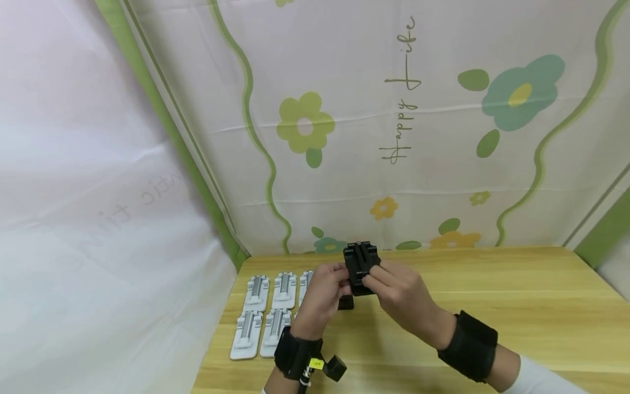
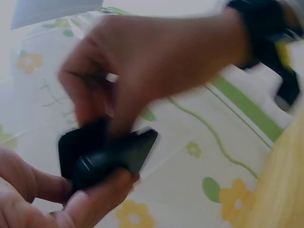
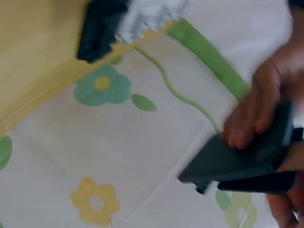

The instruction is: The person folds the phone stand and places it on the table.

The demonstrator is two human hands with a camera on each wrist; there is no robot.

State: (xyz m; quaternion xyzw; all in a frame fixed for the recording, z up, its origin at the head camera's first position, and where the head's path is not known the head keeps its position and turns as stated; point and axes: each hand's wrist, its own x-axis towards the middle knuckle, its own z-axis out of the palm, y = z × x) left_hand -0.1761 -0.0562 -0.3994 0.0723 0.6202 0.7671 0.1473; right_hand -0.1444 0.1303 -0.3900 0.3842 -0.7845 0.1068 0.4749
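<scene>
A black folding phone stand [image 1: 359, 262] is held up above the table between both hands. My left hand [image 1: 320, 295] grips its left side, with fingers and thumb at the edge. On the right side, my right hand [image 1: 401, 295] pinches the stand near its lower part. The left wrist view shows the stand [image 2: 102, 156] partly unfolded and blurred, its two plates apart at an angle. In the right wrist view, fingers lie over the flat plate of the stand [image 3: 237, 156]. Behind my left hand another black stand [image 1: 346, 302] lies on the table, mostly hidden.
Several white-and-grey stands of like shape [image 1: 256, 293] lie in two rows on the left of the wooden table [image 1: 492, 306]. My left forearm covers some of them. A flower-print fabric wall [image 1: 344, 180] rises at the table's back edge, and white fabric [image 1: 98, 246] hangs at left.
</scene>
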